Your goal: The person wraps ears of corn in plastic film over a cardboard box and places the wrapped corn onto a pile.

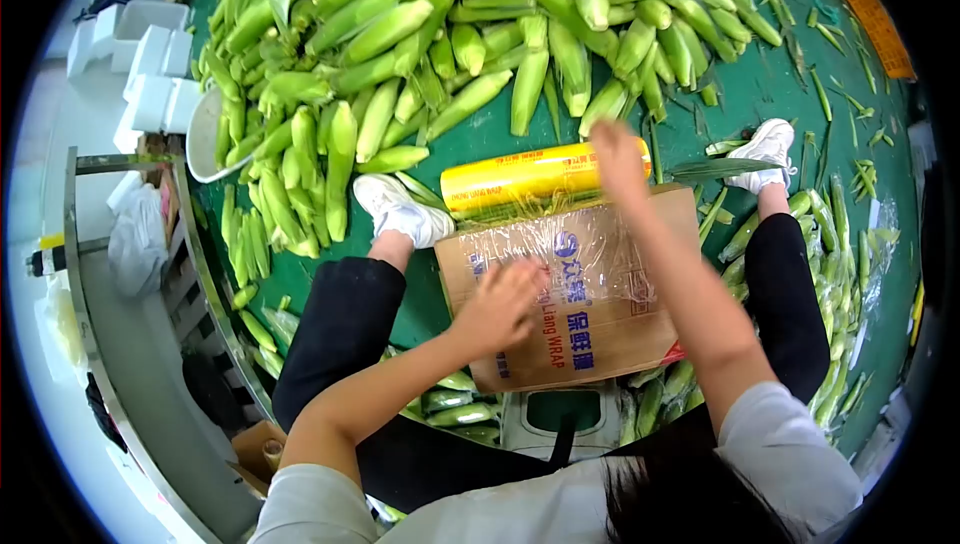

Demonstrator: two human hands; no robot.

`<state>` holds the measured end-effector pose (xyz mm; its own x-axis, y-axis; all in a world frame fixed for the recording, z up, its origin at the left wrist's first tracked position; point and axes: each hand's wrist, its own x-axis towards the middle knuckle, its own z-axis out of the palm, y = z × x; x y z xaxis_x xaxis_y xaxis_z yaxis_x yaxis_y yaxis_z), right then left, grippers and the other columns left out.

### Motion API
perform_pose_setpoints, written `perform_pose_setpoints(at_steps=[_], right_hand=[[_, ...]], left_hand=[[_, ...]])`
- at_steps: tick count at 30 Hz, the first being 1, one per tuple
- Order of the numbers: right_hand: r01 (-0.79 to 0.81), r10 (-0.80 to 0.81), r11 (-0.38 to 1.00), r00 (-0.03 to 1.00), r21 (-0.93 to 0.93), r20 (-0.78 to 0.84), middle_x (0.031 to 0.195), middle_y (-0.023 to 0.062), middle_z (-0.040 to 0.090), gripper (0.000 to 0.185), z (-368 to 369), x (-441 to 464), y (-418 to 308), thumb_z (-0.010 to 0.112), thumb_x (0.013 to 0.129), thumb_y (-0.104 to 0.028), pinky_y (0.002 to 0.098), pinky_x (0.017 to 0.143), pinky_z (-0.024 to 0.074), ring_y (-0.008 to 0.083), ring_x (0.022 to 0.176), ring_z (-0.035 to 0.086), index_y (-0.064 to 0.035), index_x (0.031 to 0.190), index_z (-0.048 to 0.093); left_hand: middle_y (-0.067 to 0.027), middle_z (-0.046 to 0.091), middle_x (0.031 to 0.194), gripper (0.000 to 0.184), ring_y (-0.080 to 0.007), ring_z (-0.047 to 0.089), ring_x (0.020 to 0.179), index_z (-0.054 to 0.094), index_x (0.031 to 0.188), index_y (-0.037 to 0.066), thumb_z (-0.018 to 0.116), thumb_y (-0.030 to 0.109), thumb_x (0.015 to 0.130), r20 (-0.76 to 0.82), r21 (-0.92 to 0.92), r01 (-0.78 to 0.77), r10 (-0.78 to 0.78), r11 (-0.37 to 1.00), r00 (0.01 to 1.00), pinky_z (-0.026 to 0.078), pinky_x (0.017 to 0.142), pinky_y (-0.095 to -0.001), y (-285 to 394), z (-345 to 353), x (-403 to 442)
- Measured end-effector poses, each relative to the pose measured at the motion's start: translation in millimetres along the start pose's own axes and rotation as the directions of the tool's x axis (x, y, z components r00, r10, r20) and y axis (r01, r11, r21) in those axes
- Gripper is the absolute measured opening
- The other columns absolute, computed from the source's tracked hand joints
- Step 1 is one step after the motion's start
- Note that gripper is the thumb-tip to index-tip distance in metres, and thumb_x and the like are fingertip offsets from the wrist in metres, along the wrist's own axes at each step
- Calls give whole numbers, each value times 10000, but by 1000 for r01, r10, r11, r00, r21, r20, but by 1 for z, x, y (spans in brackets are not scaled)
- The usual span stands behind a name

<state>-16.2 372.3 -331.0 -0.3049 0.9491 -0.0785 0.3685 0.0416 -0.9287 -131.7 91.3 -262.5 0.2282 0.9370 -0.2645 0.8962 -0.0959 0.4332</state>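
Observation:
A cardboard box (pixel 520 344) with blue and red print lies between my legs, with clear cling film (pixel 575 254) stretched over its upper part. Along its far edge rests a yellow roll of cling film (pixel 520 179). My left hand (pixel 502 306) is over the box's left half, fingers loosely apart, holding nothing that I can see. Beyond the box's far right side, my right hand (pixel 618 156) passes over the right end of the roll, close to an ear of corn (pixel 604 107). Motion blurs its fingers, so its grip is unclear.
A large heap of green corn ears (pixel 390 34) covers the far floor. Film-wrapped corn (pixel 825 244) lies at right and beneath the box. A metal-framed rack (pixel 150 364) stands at left, near white foam boxes (pixel 160 64) and a white basin (pixel 205 139). Husk scraps litter the green floor.

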Motion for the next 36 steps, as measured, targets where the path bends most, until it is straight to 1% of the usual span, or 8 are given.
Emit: perform_pose_setpoints(at_steps=[2, 6, 9, 11, 13, 17, 28, 36], right_hand=[[-547, 597, 773, 799, -321, 76, 1401, 263, 566, 741, 20, 130, 85, 659, 895, -542, 441, 992, 510, 360, 1220, 606, 62, 1320, 596], [-800, 778, 536, 592, -270, -210, 1501, 263, 431, 905, 57, 157, 88, 764, 836, -433, 489, 1002, 509, 416, 1286, 539, 56, 1474, 346], [-796, 796, 602, 592, 58, -127, 1355, 236, 551, 818, 34, 140, 73, 774, 817, -404, 510, 897, 549, 349, 1143, 630, 7, 1405, 380], [-771, 674, 468, 627, 431, 391, 1079, 139, 684, 519, -12, 114, 69, 560, 949, -443, 416, 629, 568, 292, 887, 705, -66, 1304, 529], [-742, 450, 380, 670, 552, 591, 1238, 212, 662, 552, -59, 33, -1, 473, 982, -355, 406, 712, 604, 324, 998, 707, 23, 1384, 477], [-718, 434, 308, 690, 624, 579, 1197, 139, 671, 440, -93, -113, -93, 534, 992, -276, 344, 912, 546, 260, 1027, 673, -34, 1360, 537], [-220, 127, 806, 971, 550, 204, 954, 8, 685, 305, -142, -176, -122, 767, 918, -224, 254, 785, 494, 96, 857, 619, -25, 1136, 689], [-483, 377, 636, 875, 602, 304, 730, -49, 590, 184, -167, -197, -117, 753, 935, -253, 205, 582, 427, 54, 617, 522, -87, 932, 674]], left_hand=[[-136, 268, 1650, 720, -303, 294, 1508, 396, 1525, 145, 678, 326, 888, 154, -74, -199, 208, 977, 966, 229, 1192, -567, 13, 24, -5], [-131, 324, 1623, 660, -306, 323, 1488, 456, 1489, 195, 679, 283, 874, 79, -183, -522, 542, 833, 836, 249, 1183, -565, 37, 55, -18], [-128, 356, 1603, 582, -285, 360, 1476, 478, 1473, 161, 618, 199, 909, -135, -371, -525, 515, 766, 847, 260, 1189, -555, 52, 28, -5], [-121, 576, 1365, 447, -291, 508, 1340, 578, 1331, 85, 644, 87, 889, -257, -652, -249, 100, 716, 961, 350, 1143, -484, 58, -9, 27], [-143, 546, 1428, 524, -270, 534, 1317, 435, 1469, 14, 587, 270, 1038, 51, -999, 37, -502, -39, 863, 420, 1116, -386, 53, -23, 67], [-90, 473, 1507, 693, -222, 446, 1386, 358, 1538, 73, 450, 552, 1046, 34, -901, -125, -356, -414, 934, 312, 1192, -429, 53, -62, 114], [-39, 596, 1279, 562, -159, 575, 1172, 469, 1356, 91, 788, 171, 900, -37, -953, -152, -397, -262, 917, 475, 1015, -345, 152, -43, 43], [-70, 610, 1351, 639, -236, 591, 1249, 441, 1471, 116, 653, 456, 973, 153, -812, -41, -280, -582, 948, 446, 1095, -435, 176, -10, 32]])
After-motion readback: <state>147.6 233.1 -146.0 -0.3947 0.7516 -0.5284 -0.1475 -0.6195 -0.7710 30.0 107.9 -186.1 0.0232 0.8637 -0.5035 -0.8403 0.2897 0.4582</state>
